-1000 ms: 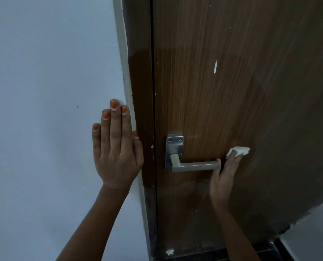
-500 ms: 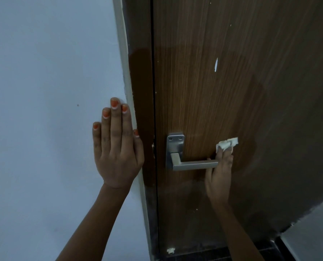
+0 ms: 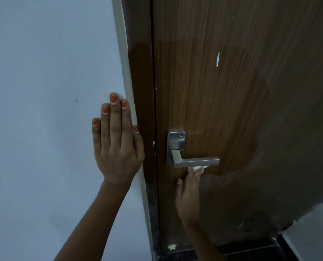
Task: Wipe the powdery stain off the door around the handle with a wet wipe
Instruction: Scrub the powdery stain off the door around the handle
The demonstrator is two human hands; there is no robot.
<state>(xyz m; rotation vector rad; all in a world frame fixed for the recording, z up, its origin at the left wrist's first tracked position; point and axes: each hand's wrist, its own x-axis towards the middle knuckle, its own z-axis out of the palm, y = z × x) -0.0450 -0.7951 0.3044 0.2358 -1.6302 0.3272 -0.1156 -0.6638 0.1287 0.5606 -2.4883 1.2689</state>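
A brown wooden door (image 3: 222, 95) fills the right half, with a silver lever handle (image 3: 194, 161) at mid height. My right hand (image 3: 188, 193) presses a small white wet wipe (image 3: 197, 168) against the door just under the lever; only the wipe's top edge shows above my fingers. A darker, damp-looking patch spreads around and above the handle, while the door below and to the right looks duller and greyish. My left hand (image 3: 117, 146) lies flat on the white wall (image 3: 44, 110), fingers together, beside the door frame (image 3: 130, 102).
A white chip mark (image 3: 217, 59) sits on the door above the handle. A small white scrap (image 3: 172, 247) lies at the door's foot. Dark floor tiles (image 3: 251, 251) and a pale wall corner (image 3: 316, 232) are at the lower right.
My right hand has slid the wipe from the right of the lever's tip, up and left, then down to below the lever. My left hand has stayed on the wall.
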